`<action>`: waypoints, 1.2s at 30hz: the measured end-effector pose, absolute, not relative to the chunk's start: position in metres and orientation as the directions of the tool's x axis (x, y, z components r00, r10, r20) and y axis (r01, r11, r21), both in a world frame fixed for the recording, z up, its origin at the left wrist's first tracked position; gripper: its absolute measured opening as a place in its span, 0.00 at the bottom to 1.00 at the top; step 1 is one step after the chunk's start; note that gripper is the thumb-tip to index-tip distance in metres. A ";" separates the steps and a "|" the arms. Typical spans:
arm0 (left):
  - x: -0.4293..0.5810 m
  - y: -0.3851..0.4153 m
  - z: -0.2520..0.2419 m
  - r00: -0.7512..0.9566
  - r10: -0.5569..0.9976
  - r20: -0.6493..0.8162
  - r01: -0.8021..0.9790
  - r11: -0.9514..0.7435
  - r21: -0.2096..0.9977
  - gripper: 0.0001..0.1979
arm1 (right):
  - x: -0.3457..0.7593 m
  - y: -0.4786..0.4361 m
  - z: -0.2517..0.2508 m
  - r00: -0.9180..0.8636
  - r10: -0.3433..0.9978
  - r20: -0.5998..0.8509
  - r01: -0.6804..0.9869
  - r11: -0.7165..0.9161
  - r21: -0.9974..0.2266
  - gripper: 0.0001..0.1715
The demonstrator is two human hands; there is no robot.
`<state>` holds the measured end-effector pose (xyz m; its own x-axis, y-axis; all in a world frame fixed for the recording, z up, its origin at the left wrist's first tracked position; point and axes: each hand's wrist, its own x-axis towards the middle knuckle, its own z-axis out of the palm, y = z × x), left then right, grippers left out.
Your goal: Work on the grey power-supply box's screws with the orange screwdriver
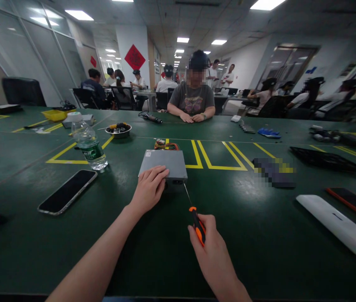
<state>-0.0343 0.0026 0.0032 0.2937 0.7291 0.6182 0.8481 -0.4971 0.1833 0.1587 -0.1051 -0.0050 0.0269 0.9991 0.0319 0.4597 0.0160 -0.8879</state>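
Observation:
A grey metal computer power supply (pixel 165 158) sits on the green table, its front socket facing me. Across its front left part lies my left hand (pixel 149 188), fingers on the top and thumb down at the front face, gripping it. My right hand (pixel 211 247) is closed around the handle of an orange and black screwdriver (pixel 199 226). The thin shaft points up and away, its tip at the lower right corner of the front face. Whether the tip sits in a screw is too small to tell. Bundled coloured cables (pixel 167 145) lie behind the box.
Left of the box are a water bottle (pixel 90 144) and a phone (pixel 67 192). Further back stands a metal bowl (pixel 118 131) with tools. A white long device (pixel 335 224) lies at right. Across the table sits a person (pixel 192 98), both hands on the tabletop.

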 end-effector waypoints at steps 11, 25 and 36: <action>-0.032 0.000 0.004 0.258 0.722 0.641 0.849 -0.486 0.206 0.15 | 0.132 -0.099 -0.001 0.015 0.888 -0.459 -0.609 -0.356 -0.708 0.25; -0.032 -0.001 0.005 0.261 0.720 0.643 0.851 -0.485 0.199 0.17 | 0.120 -0.098 0.001 -0.051 0.832 -0.553 -0.757 -0.393 -0.522 0.10; -0.029 -0.001 0.003 0.236 0.714 0.659 0.865 -0.463 0.192 0.16 | 0.119 -0.093 0.001 -0.088 0.805 -0.587 -0.781 -0.422 -0.461 0.11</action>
<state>-0.0293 -0.0008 0.0028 0.2361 0.7145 0.6586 0.8651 -0.4633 0.1924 0.1191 -0.0927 0.0014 -0.0885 0.8047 -0.5871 -0.7806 -0.4222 -0.4610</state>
